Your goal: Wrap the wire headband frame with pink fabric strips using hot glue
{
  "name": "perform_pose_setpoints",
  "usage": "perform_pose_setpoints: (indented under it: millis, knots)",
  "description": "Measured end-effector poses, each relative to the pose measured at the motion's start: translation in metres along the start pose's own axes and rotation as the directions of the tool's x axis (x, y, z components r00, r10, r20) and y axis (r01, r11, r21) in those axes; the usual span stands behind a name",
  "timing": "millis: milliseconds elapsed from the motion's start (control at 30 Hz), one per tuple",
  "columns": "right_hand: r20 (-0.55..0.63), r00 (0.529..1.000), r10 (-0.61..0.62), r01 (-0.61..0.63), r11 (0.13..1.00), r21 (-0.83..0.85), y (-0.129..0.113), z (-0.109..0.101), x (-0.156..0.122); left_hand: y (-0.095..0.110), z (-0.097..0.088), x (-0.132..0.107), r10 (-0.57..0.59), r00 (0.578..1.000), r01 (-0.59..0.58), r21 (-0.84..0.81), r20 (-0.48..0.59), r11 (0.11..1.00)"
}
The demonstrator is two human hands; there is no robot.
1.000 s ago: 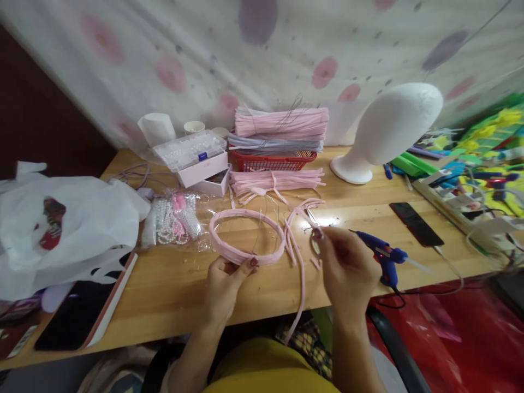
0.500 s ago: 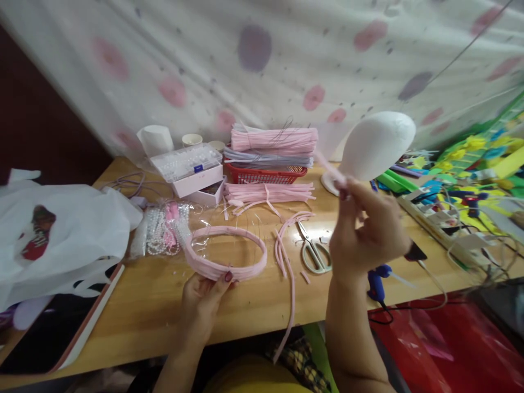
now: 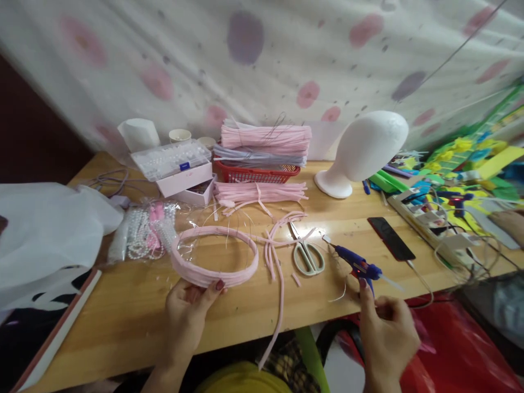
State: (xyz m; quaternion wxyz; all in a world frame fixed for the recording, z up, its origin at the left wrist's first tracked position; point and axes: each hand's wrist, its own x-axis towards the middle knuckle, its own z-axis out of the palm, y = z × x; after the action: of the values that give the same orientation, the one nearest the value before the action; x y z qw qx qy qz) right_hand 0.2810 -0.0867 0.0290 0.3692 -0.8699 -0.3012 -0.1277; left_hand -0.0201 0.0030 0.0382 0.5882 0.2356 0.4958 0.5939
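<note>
My left hand (image 3: 188, 308) is closed on the near edge of a pink fuzzy hoop (image 3: 215, 277), thumb on top, holding it above the table. A loose pink strip (image 3: 282, 240) stretches from the hoop's right side toward the scissors (image 3: 308, 257). At the front edge, my right hand (image 3: 387, 327) is closed around the handle of a blue hot glue gun (image 3: 355, 261), its nozzle pointing left and a clear glue stick out the back. Between the hoop and the scissors lie loose pink pipe cleaners (image 3: 280, 295), one hanging over the edge.
Behind are a red basket (image 3: 257, 173) with pipe cleaner bundles, pink boxes (image 3: 186, 180) and a white foam head (image 3: 366, 144). Bagged pearl beads (image 3: 143, 232) lie left. A phone (image 3: 392, 238) and power strip (image 3: 426, 229) are right; another person's hand (image 3: 510, 225) shows beyond.
My right hand has let go of the raised pink strip and come down to the glue gun, which has turned to point left. The strip now lies rightward. My left hand still holds the hoop.
</note>
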Motion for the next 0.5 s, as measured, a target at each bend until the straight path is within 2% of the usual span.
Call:
perform_pose_setpoints:
  millis: [67, 133, 200, 300, 500]
  knots:
    - [0.011, 0.999, 0.050, -0.049, 0.996, -0.075, 0.018, 0.002, 0.013, -0.002, 0.000, 0.002, -0.014, 1.000, 0.014, 0.013, 0.004, 1.000]
    - [0.083, 0.997, 0.000, 0.006, 0.998, -0.065, 0.024, 0.012, 0.029, -0.001, 0.000, 0.003, -0.031, 1.000, 0.030, 0.015, 0.005, 0.999]
    - [0.185, 0.982, -0.048, 0.050, 0.999, -0.011, 0.021, 0.025, 0.044, -0.001, 0.002, 0.000, -0.017, 1.000, 0.017, 0.020, -0.001, 1.000]
    - [0.293, 0.954, -0.066, 0.054, 0.997, 0.051, 0.014, 0.039, 0.061, -0.002, 0.005, -0.006, 0.044, 0.998, -0.042, 0.042, -0.047, 0.998]
    - [0.403, 0.915, -0.012, -0.024, 0.996, 0.084, 0.010, 0.039, 0.065, 0.001, 0.008, -0.014, 0.087, 0.991, -0.086, 0.013, -0.105, 0.996]
